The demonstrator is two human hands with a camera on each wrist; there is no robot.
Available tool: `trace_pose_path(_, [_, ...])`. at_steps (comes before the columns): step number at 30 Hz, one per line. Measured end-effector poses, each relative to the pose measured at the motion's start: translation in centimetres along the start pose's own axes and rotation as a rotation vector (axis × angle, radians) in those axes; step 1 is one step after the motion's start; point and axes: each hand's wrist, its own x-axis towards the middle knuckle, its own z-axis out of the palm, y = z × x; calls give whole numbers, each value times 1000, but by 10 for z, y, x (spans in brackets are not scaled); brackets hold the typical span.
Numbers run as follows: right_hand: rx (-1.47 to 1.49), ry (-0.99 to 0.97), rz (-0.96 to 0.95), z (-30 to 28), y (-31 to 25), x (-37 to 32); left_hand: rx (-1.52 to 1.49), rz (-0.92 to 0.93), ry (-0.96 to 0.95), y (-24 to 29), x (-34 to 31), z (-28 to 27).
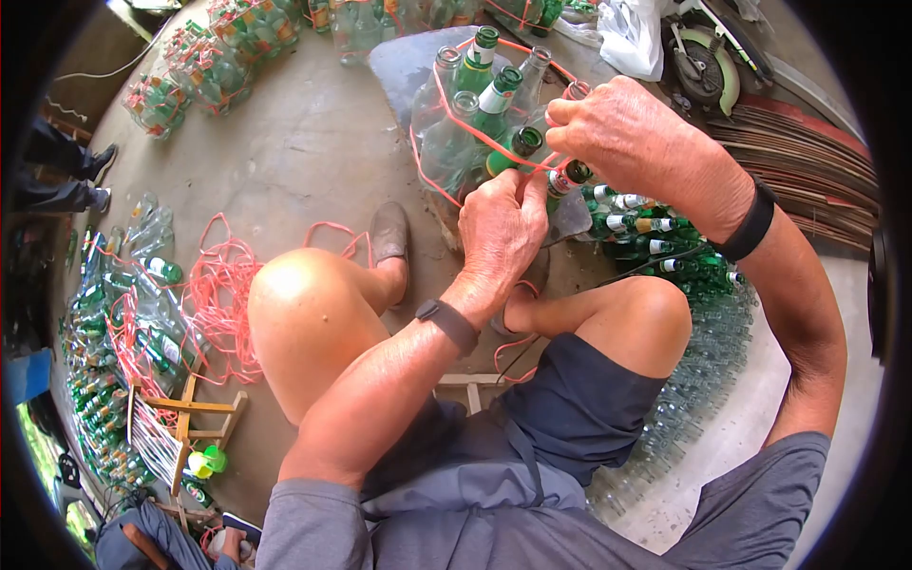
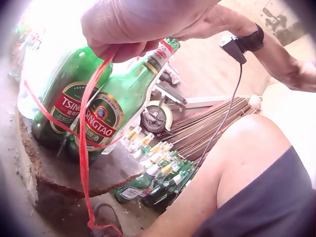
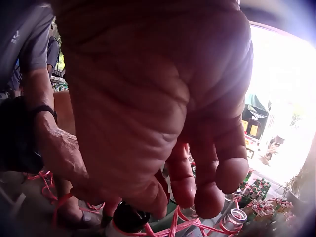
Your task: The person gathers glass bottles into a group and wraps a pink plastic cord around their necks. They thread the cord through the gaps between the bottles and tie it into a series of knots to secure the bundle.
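Green beer bottles [image 1: 497, 100] and clear glass bottles [image 1: 446, 142] stand bunched on a grey slab [image 1: 399, 71], with red plastic twine [image 1: 475, 133] around them. My left hand [image 1: 503, 223] is at the near side of the bunch and pinches the twine, whose loose end [image 2: 85, 177] hangs down past the slab in the left wrist view. My right hand [image 1: 636, 123] is above the near right bottle necks, fingers curled, with a strand of twine between thumb and fingers. Two Tsingtao labels [image 2: 101, 121] face the left wrist camera, with twine crossing them.
A tangle of red twine [image 1: 223, 294] lies on the floor at left, beside a small wooden frame [image 1: 195, 408] and loose bottles [image 1: 100, 380]. Tied bundles [image 1: 199, 66] stand at the back. More bottles [image 1: 655, 237], long strips [image 1: 798, 161] and a wheel [image 1: 703, 71] are at right.
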Motion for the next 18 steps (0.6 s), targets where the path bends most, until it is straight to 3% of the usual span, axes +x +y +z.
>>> trace_pose_path(5, [64, 7, 29, 2, 10, -4, -112, 18, 10, 2, -1, 1])
trace_pose_path(8, [139, 136, 10, 10, 17, -6, -132, -49, -23, 5, 1, -1])
trace_pose_path(17, [662, 51, 139, 4, 25, -9, -141, -117, -64, 6, 1, -2])
trace_pose_path(18, [803, 16, 219, 2, 22, -9, -139, -128, -75, 6, 0, -1])
